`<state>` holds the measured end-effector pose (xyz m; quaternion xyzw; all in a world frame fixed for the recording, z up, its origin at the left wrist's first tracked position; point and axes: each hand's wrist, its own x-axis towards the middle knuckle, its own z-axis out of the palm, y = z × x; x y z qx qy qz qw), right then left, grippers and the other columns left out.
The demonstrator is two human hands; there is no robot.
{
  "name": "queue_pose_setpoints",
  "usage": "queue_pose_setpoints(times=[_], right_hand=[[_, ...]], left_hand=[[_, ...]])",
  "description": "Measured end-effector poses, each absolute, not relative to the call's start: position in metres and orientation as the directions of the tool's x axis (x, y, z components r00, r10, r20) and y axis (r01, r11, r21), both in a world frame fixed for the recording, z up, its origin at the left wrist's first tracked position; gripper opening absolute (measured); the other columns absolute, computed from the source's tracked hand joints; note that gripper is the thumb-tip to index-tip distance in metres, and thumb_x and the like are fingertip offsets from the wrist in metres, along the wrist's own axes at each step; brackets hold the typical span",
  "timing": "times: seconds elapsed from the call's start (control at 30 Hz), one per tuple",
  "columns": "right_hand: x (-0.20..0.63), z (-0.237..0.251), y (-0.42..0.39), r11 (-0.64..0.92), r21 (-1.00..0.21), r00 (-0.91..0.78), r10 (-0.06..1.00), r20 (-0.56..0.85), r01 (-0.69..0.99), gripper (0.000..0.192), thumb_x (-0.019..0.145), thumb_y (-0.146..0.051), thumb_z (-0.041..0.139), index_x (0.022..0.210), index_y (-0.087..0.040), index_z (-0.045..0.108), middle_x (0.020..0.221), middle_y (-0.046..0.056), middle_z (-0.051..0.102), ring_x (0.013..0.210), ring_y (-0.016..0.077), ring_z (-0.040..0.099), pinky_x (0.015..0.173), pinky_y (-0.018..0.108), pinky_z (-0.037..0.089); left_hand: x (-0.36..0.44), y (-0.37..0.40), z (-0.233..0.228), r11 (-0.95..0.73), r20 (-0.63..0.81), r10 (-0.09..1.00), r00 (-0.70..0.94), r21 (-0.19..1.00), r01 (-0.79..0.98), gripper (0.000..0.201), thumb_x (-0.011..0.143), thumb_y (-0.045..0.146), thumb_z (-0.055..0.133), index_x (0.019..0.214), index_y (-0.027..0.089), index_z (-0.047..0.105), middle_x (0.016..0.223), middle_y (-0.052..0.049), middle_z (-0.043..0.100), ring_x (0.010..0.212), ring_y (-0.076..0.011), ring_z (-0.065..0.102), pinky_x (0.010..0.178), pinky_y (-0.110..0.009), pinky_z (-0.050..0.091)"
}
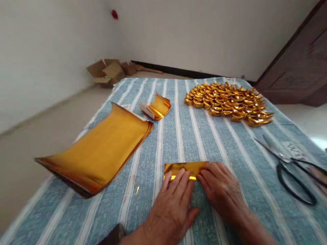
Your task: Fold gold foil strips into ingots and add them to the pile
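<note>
A small folded sheet of gold foil paper (187, 166) lies on the striped cloth in front of me. My left hand (173, 204) rests on its near edge, with the fingers stretched out and the thumb apart. At the paper's right end, my right hand (222, 187) has its fingers bent and pressed together on the edge; its thumb is mostly hidden. Further off to the left is a thick stack of large gold sheets (102, 146), curling at the ends. Behind it stands a smaller curved stack of cut gold paper (160, 106).
Several rows of folded gold paper ingots (227, 103) cover the far right of the striped tablecloth (178, 136). Scissors (283, 160) with black handles lie partly open at right. A dark object (113, 234) is at the near edge. Cardboard boxes (109, 73) sit on the floor.
</note>
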<state>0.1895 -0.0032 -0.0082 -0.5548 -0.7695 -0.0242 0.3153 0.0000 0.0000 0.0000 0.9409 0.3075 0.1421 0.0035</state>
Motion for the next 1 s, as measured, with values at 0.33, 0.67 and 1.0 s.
queue_pose_setpoints(times=[0.33, 0.67, 1.0], right_hand=[[0.1902, -0.0104, -0.0061, 0.356, -0.294, -0.183, 0.856, 0.483, 0.887, 0.026, 0.098, -0.018, 0.048, 0.080, -0.016, 0.067, 0.082, 0.009, 0.063, 0.081, 0.0225, 0.056, 0.076, 0.038, 0.047], [0.1903, -0.0074, -0.0053, 0.365, -0.297, -0.195, 0.858, 0.474, 0.883, 0.028, 0.099, -0.019, 0.047, 0.080, -0.017, 0.067, 0.081, 0.007, 0.064, 0.080, 0.0220, 0.057, 0.075, 0.037, 0.046], [0.1914, -0.0087, -0.0056, 0.369, -0.274, -0.215, 0.860, 0.462, 0.888, 0.027, 0.098, -0.019, 0.047, 0.080, -0.017, 0.067, 0.081, 0.007, 0.063, 0.081, 0.0221, 0.056, 0.076, 0.038, 0.046]], left_hand=[[-0.0001, -0.0023, 0.0015, -0.799, 0.203, 0.601, 0.773, 0.132, 0.587, 0.048, 0.093, 0.036, 0.057, 0.131, 0.007, 0.051, 0.141, -0.023, 0.053, 0.130, -0.0374, 0.051, 0.101, -0.059, 0.048], [-0.0009, -0.0019, 0.0033, -0.781, 0.157, 0.622, 0.767, 0.191, 0.595, 0.051, 0.089, 0.035, 0.061, 0.131, 0.008, 0.050, 0.144, -0.024, 0.048, 0.136, -0.0385, 0.044, 0.105, -0.065, 0.041], [-0.0010, -0.0016, 0.0009, -0.751, 0.131, 0.654, 0.745, 0.238, 0.616, 0.057, 0.084, 0.037, 0.068, 0.130, 0.010, 0.050, 0.146, -0.024, 0.046, 0.137, -0.0406, 0.041, 0.107, -0.065, 0.040]])
